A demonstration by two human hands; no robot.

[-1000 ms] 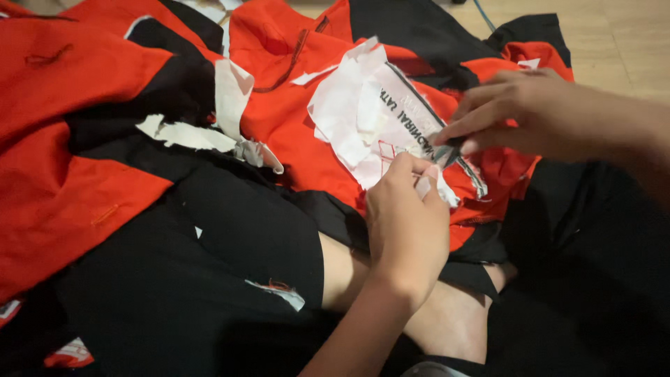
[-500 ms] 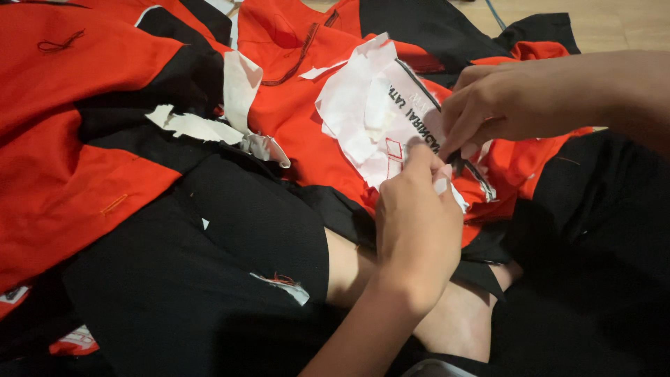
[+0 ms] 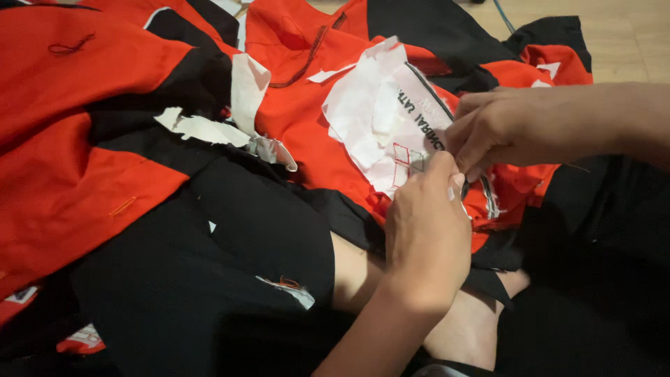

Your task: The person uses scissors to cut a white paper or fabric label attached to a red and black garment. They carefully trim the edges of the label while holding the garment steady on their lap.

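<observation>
On the far left, a red and black garment [image 3: 105,174] lies spread over my lap and onto the floor, with a loose loop of dark thread on its red upper part. Nearer the middle, torn strips of white backing paper [image 3: 209,129] cling to a seam where a red panel meets a black one. Right of centre, a larger crumpled sheet of the white backing [image 3: 380,122] sits on the red cloth, with printed lettering and a small red outline along its edge. My left hand [image 3: 426,237] comes up from the bottom, its fingertips closed together in a pinch at the lower edge of that sheet. My right hand [image 3: 502,129] reaches in from the right, fingers curled and pinched on the same edge, just touching my left. Pale wooden floor [image 3: 628,42] shows at the top right.
</observation>
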